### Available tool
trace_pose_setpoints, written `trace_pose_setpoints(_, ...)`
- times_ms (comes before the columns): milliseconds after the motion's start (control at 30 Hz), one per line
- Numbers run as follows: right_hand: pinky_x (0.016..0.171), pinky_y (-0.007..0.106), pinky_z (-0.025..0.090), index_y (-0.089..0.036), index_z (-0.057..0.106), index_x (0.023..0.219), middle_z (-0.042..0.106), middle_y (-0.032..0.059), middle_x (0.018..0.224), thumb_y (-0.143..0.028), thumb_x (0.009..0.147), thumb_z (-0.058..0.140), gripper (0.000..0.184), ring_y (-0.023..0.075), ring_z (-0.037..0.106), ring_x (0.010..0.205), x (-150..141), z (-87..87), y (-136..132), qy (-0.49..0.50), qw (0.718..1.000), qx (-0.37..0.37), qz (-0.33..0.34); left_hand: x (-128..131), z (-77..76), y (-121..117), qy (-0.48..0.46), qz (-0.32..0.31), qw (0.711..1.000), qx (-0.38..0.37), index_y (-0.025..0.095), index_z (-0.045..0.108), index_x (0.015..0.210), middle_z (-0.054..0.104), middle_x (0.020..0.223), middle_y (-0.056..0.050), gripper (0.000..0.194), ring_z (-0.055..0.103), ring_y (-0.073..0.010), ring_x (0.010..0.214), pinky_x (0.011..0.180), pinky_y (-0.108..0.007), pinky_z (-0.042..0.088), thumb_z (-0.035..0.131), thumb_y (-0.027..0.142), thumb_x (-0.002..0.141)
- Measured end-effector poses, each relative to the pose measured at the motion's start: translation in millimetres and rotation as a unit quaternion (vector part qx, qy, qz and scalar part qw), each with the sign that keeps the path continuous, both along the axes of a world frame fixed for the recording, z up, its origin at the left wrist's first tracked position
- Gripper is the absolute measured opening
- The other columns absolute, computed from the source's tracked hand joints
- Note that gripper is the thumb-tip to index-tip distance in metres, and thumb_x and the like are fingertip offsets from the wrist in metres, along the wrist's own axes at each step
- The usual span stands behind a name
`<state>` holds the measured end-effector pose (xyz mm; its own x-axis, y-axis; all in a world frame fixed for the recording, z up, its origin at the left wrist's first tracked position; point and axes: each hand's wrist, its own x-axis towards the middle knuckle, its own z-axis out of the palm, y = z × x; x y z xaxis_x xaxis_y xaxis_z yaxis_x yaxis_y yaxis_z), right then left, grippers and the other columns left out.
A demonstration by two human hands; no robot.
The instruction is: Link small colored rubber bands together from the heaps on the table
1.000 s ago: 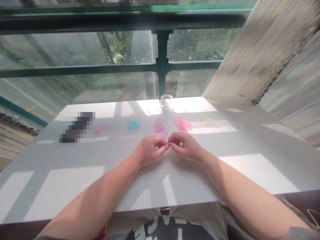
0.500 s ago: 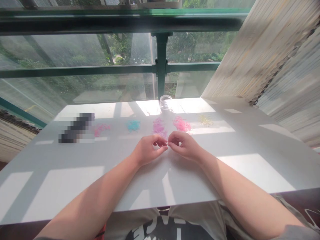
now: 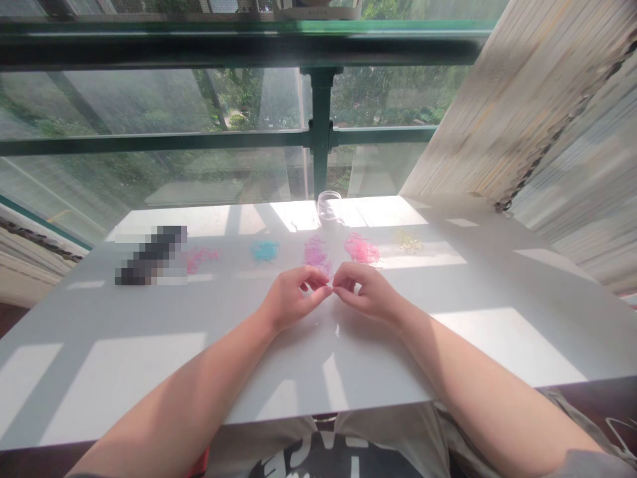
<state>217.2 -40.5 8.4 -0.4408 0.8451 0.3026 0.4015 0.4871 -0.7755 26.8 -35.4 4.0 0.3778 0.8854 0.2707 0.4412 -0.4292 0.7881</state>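
My left hand (image 3: pixel 297 297) and my right hand (image 3: pixel 367 292) meet fingertip to fingertip above the white table (image 3: pixel 279 372). Thumb and forefinger of each are pinched together; whatever lies between them is too small to make out. Just beyond my fingers is a pile of thin purple bands or strands (image 3: pixel 316 253), partly hidden by my left hand. A bright pink pile (image 3: pixel 361 248) lies behind my right hand. Further left are a turquoise pile (image 3: pixel 265 250) and a looser pink one (image 3: pixel 203 256), and a pale yellow pile (image 3: pixel 409 241) is to the right.
A clear, round container (image 3: pixel 329 206) stands at the table's far edge, by the window. On the left lies a dark, long, pixelated object (image 3: pixel 152 255). A pale curtain (image 3: pixel 462 113) hangs at the right, and green window bars (image 3: pixel 322 106) rise behind the table.
My hands stay pinched together, with only a slight shift of the fingertips to the left and down. The piles and the container look unchanged.
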Motion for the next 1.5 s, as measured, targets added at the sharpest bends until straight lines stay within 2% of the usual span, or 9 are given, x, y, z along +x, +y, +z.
trace_pose_setpoints(167,0.056,0.023,0.040,-0.018,0.054,0.075,0.053,-0.0003,0.068,-0.015,0.075,0.052,0.005,0.0108,0.049,0.062,-0.2,0.4,-0.1,-0.011,1.000,0.014,0.015,0.1,-0.7,0.3,-0.010,-0.014,1.000,0.013,0.018,0.065,0.082,0.070,0.079,-0.003,0.012,0.061,-0.0129,0.071,0.068,-0.024,0.048,0.056,0.025,0.077)
trace_pose_setpoints(300,0.055,0.023,0.041,-0.018,0.056,0.080,0.054,0.0006,0.072,-0.019,0.076,0.054,0.004,0.0111,0.050,0.063,0.2,1.3,-0.9,-0.005,1.000,-0.010,0.003,-0.2,-0.5,-1.0,-0.018,-0.023,0.999,0.038,0.018,0.065,0.080,0.069,0.077,-0.002,0.010,0.060,-0.0122,0.070,0.067,-0.023,0.046,0.056,0.020,0.076)
trace_pose_setpoints(400,0.056,0.024,0.042,-0.018,0.058,0.086,0.057,0.0018,0.073,-0.026,0.078,0.057,0.011,0.0119,0.052,0.064,0.8,1.2,-1.0,0.002,0.999,-0.048,0.011,-0.5,-0.3,-1.8,-0.024,-0.027,0.998,0.052,0.018,0.065,0.079,0.069,0.077,-0.002,0.010,0.060,-0.0124,0.071,0.066,-0.024,0.046,0.056,0.019,0.075)
trace_pose_setpoints(600,0.056,0.024,0.040,-0.016,0.060,0.079,0.058,0.0018,0.070,-0.032,0.081,0.056,0.017,0.0115,0.050,0.063,1.2,0.6,-0.8,0.048,0.991,-0.120,0.040,-1.0,0.2,-2.6,-0.023,-0.023,0.996,0.087,0.018,0.065,0.079,0.068,0.075,-0.001,0.010,0.060,-0.0118,0.070,0.063,-0.023,0.044,0.057,0.016,0.074)
trace_pose_setpoints(767,0.057,0.024,0.042,-0.016,0.058,0.079,0.055,0.0001,0.067,-0.035,0.082,0.057,0.020,0.0110,0.051,0.060,1.6,-2.7,0.2,0.121,0.961,-0.231,0.092,-1.9,-1.3,-1.3,-0.019,-0.014,0.991,0.129,0.019,0.066,0.077,0.067,0.072,-0.001,0.007,0.059,-0.0112,0.067,0.060,-0.022,0.042,0.060,0.016,0.073)
trace_pose_setpoints(867,0.056,0.024,0.042,-0.015,0.058,0.077,0.054,-0.0007,0.062,-0.037,0.083,0.055,0.022,0.0106,0.051,0.058,1.7,-4.9,1.2,0.129,0.951,-0.266,0.091,-2.0,-2.3,-0.5,-0.026,-0.026,0.987,0.158,0.019,0.065,0.075,0.066,0.070,-0.001,0.005,0.058,-0.0110,0.066,0.058,-0.022,0.042,0.061,0.016,0.074)
trace_pose_setpoints(1167,0.055,0.023,0.038,-0.015,0.057,0.076,0.052,-0.0012,0.065,-0.034,0.079,0.062,0.020,0.0096,0.048,0.059,3.3,-5.2,2.1,0.125,0.954,-0.248,0.113,-1.8,-0.3,-0.4,-0.025,-0.046,0.981,0.188,0.019,0.066,0.076,0.066,0.067,-0.001,0.004,0.059,-0.0113,0.065,0.062,-0.023,0.047,0.064,0.017,0.073)
trace_pose_setpoints(1500,0.054,0.023,0.037,-0.014,0.059,0.078,0.053,-0.0004,0.065,-0.033,0.082,0.057,0.019,0.0095,0.047,0.058,5.0,-6.4,1.9,0.097,0.963,-0.229,0.103,-2.3,-1.7,-0.2,-0.020,-0.040,0.983,0.176,0.019,0.066,0.075,0.065,0.067,-0.001,0.005,0.059,-0.0118,0.066,0.061,-0.023,0.046,0.064,0.017,0.072)
